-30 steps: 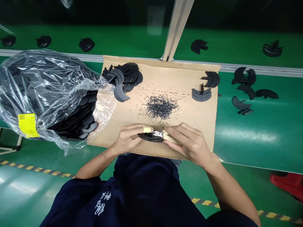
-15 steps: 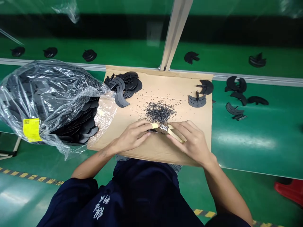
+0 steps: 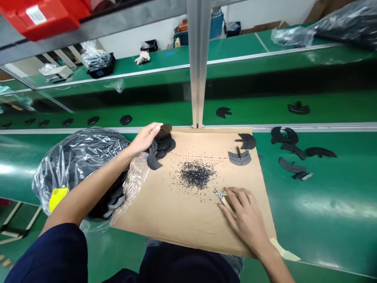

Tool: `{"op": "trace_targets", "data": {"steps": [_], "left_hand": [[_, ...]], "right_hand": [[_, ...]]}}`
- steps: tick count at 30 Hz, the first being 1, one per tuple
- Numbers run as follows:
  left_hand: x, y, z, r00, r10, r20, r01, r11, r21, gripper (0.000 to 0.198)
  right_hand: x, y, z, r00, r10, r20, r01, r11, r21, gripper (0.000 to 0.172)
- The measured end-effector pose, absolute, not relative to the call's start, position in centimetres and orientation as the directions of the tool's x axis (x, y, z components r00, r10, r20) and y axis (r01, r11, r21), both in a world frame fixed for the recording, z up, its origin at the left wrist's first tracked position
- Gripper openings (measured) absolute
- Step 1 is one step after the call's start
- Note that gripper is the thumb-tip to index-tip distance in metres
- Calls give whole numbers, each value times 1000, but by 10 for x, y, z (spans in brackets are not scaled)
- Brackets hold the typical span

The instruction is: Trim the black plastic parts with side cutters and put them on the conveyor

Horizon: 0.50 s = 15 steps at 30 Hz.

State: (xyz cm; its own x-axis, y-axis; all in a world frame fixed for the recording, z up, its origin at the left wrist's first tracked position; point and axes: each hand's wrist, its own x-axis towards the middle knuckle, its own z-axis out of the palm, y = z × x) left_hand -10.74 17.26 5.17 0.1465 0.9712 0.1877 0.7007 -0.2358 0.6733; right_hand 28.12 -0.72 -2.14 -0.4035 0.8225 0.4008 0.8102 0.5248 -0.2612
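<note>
My left hand (image 3: pixel 146 137) reaches to the far left corner of the cardboard sheet (image 3: pixel 176 212). Its fingers curl over the top of a pile of black curved plastic parts (image 3: pixel 160 148). Whether they grip one I cannot tell. My right hand (image 3: pixel 246 218) rests on the cardboard near its right side, fingers closed round a small cutter (image 3: pixel 221 195) with cream handles; its metal tip pokes out toward the heap of black trimmings (image 3: pixel 196 174).
A clear plastic bag (image 3: pixel 79 165) full of black parts lies at the left. Two black parts (image 3: pixel 242 151) sit at the cardboard's far right, and more (image 3: pixel 290 151) lie on the green bench beyond. A metal post (image 3: pixel 198 63) rises behind the cardboard. A conveyor (image 3: pixel 176 112) carries further parts.
My left hand has left the part held near me and reached up to the pile at the far left. My right hand stayed low with the cutter. My view has tilted up.
</note>
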Motion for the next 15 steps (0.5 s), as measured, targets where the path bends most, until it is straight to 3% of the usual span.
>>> {"op": "trace_targets", "data": {"steps": [3, 4, 9, 12, 15], "left_hand": [[-110, 232, 51, 143, 979, 144, 885, -191, 425, 51], [-109, 247, 47, 135, 982, 130, 902, -176, 394, 47], [-107, 275, 31, 127, 990, 60, 922, -140, 360, 33], [-117, 259, 39, 140, 988, 61, 928, -152, 341, 38], [-131, 208, 57, 280, 958, 67, 902, -286, 324, 48]], "right_hand": [[284, -14, -23, -384, 837, 389, 810, 508, -292, 41], [286, -17, -22, -380, 842, 384, 805, 505, -311, 43], [302, -8, -7, -374, 836, 403, 737, 531, -418, 39], [309, 37, 8, -427, 804, 413, 693, 585, -422, 30], [305, 120, 20, -455, 830, 322, 747, 553, -368, 23]]}}
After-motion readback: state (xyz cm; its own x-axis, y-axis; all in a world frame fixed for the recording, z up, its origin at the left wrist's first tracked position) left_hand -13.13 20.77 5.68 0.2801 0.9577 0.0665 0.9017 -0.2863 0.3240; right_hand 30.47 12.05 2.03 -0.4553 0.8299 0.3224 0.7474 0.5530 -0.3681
